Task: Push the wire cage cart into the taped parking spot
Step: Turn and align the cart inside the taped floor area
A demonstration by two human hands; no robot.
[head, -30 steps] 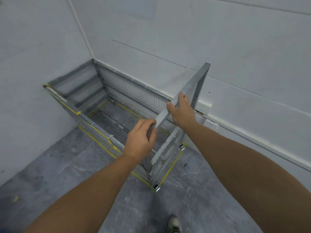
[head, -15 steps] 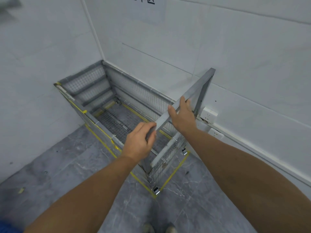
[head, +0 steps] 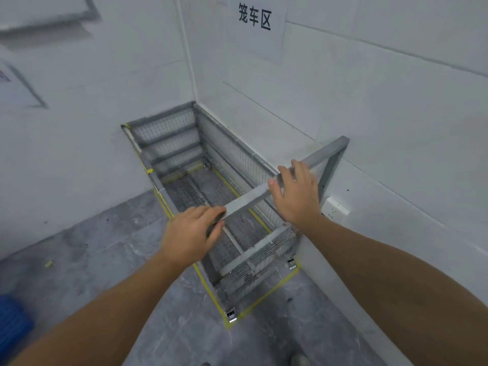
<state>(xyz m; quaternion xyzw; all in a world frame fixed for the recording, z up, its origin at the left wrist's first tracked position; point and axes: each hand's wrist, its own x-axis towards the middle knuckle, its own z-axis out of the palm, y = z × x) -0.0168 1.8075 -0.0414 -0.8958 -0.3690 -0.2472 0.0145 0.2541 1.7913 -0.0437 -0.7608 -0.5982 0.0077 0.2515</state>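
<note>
The grey wire cage cart [head: 253,262] stands in the corner of two white walls, inside the yellow tape outline [head: 266,295] on the floor. Its front caster [head: 231,314] sits right at the tape's near corner. A grey handle bar [head: 248,199] runs slantwise above the cart's near end. My left hand [head: 190,233] curls around the bar's lower left end. My right hand [head: 295,194] lies higher on the bar with its fingers spread and flat, slightly blurred.
A paper sign [head: 254,19] with black characters hangs on the right wall, and a white wall socket [head: 335,210] sits just right of the cart. A blue crate [head: 10,320] shows at the left edge. My shoe [head: 299,360] is at the bottom.
The view has tilted up and pulled back, so the wall sign shows. My right hand's fingers have loosened from a grip to a flat spread on the bar.
</note>
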